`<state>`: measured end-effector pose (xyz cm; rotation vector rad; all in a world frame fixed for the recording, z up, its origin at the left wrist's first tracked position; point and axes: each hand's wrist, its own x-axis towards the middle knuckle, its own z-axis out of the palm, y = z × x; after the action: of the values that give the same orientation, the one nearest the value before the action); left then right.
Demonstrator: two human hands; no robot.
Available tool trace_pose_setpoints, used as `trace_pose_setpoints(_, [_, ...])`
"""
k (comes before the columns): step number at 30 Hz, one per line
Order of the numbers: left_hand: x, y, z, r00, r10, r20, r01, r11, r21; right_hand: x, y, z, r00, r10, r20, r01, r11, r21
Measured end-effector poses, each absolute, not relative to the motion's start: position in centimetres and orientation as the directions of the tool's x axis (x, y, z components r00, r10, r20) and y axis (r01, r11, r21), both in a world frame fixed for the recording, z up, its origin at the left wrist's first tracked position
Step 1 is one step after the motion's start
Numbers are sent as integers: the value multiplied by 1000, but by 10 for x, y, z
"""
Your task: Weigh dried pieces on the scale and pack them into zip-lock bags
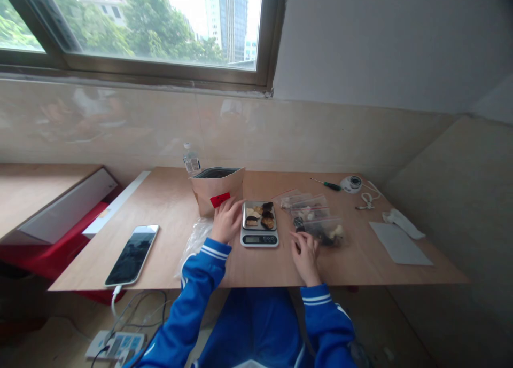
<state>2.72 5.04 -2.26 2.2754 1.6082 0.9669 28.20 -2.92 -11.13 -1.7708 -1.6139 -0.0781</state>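
A small digital scale lies mid-table, its metal tray bearing several pieces of dried, dark-and-pale food, perhaps mushroom slices. My left hand is at the scale's left side, fingers stretched forward in front of a brown paper pouch with a red label. The pouch stands upright with its top open. To the right of the scale, my right hand rests by the near edge of clear zip bags with dark and pale contents. Its fingers are loosely bent, with nothing visible in them.
Crumpled clear plastic lies left of my left hand. A phone on a charging cable is at the left. Behind the pouch stands a water bottle. To the right are a screwdriver, a white camera and white paper.
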Motion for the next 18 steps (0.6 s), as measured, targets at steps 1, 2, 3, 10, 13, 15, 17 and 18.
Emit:
trace_pose_setpoints(1, [34,63,-19,243,890,387,786,-414,459,283,-30,-114,211,843,495,886,50,-462])
trace_pose_setpoints(2, [40,75,-17,285,880,380,796,-438,418,284,-31,-116,210,845,492,885,49,-462])
trace_pose_setpoints(3, [44,86,-17,311,875,370,806,-450,386,284,-32,-118,209,847,488,885,48,-462])
trace_pose_setpoints(10, [36,118,-39,143,926,350,897,-270,350,293,-38,-132,193,852,487,882,67,-466])
trace_pose_setpoints(13, [23,115,-39,62,942,329,903,-193,384,301,-40,-138,169,867,468,853,110,-510])
trace_pose_setpoints(15, [18,109,-38,77,950,301,892,-201,405,304,-40,-140,167,878,449,822,127,-555])
trace_pose_setpoints(17, [19,98,-40,160,945,284,864,-274,423,302,-38,-138,188,880,436,787,130,-603])
trace_pose_setpoints(18, [22,92,-43,218,932,288,840,-329,430,298,-36,-134,201,878,433,768,133,-626])
